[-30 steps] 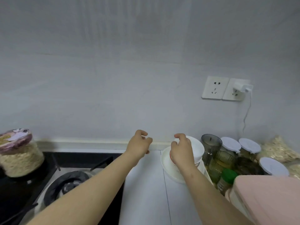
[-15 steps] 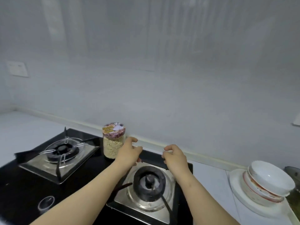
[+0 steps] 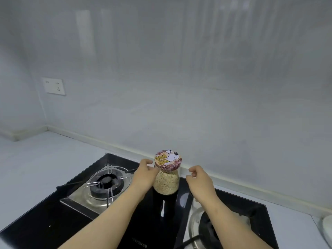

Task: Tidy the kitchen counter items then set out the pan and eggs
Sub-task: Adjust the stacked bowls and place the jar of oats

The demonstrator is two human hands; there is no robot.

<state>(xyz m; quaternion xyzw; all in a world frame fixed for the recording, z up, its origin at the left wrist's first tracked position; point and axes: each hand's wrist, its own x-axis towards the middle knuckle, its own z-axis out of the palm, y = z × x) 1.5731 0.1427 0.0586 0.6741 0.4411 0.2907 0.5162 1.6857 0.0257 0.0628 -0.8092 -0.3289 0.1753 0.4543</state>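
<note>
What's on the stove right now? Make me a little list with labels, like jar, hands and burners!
jar: upright, full of pale grains, cartoon lid on
stands on: black stove top, between left burner and right burner
left hand: touching the jar's left side; firm hold unclear
right hand: fingers curled, apart from the jar, holding nothing
pan: none in view
wall: socket at far left

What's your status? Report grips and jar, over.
Left grip holding jar at its left side. Right grip curled, empty, apart from jar. Jar upright on black hob. Nothing in the way.
</note>
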